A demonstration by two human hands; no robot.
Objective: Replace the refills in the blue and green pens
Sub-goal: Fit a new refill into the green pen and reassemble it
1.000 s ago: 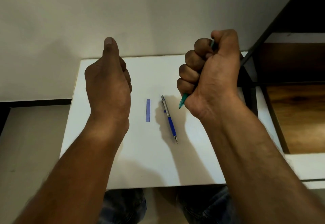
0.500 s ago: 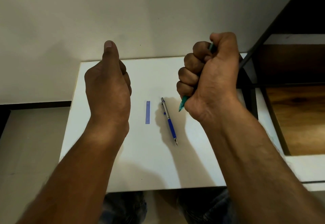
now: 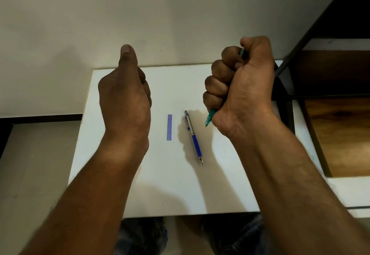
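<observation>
A blue and silver pen (image 3: pixel 193 137) lies on the white table (image 3: pixel 160 184), tip pointing toward me. My right hand (image 3: pixel 242 86) is raised above the table to the pen's right, clenched in a fist around a green pen (image 3: pixel 209 118); its tip sticks out below the fist and a bit of its top shows above. My left hand (image 3: pixel 125 92) is held up over the table's left part with fingers curled and thumb straight up; I see nothing in it, though its palm side is hidden.
A short blue strip (image 3: pixel 169 127) lies flat on the table left of the blue pen. A dark metal shelf frame (image 3: pixel 288 62) with wooden boards (image 3: pixel 340 134) stands right of the table. A pale wall is behind; my knees show under the front edge.
Both hands stay nearly still; the right fist with the green pen sinks very slightly. The blue pen and the strip have not moved.
</observation>
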